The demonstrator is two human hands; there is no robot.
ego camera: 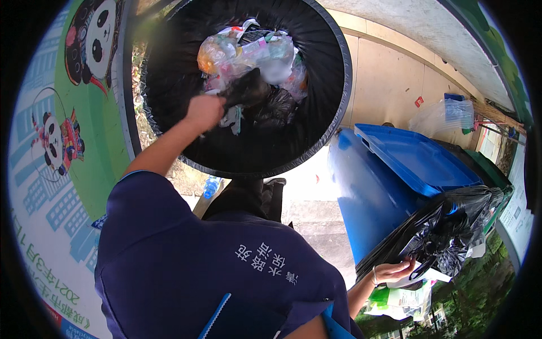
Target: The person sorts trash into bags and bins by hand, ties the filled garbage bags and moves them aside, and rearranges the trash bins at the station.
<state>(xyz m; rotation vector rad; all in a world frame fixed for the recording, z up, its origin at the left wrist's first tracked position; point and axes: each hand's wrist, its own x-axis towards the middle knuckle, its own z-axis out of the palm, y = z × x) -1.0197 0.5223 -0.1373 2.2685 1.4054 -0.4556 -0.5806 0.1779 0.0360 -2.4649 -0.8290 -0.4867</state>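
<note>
My left hand [205, 113] is over the round bin lined with a black bag [250, 156], closed on a dark, motion-blurred item [247, 89] that I cannot identify. Beneath it lie crumpled clear plastic bags [271, 57], an orange-tinted bag and a black bag [277, 106]. At the lower right, my right hand [394, 271], with a bracelet at the wrist, has its fingers bent beside a knotted black plastic bag [440, 241]. Green and white plastic packaging [402, 298] is just below these fingers; whether they grip anything is unclear.
A blue wheeled bin [377, 199] with its blue lid [423, 156] stands at right, with green bins behind. A panel with panda drawings [93, 127] rises at left. A clear plastic bag [440, 116] lies on the tiled ledge. A blue-tinted plastic bottle [211, 186] is below the round bin.
</note>
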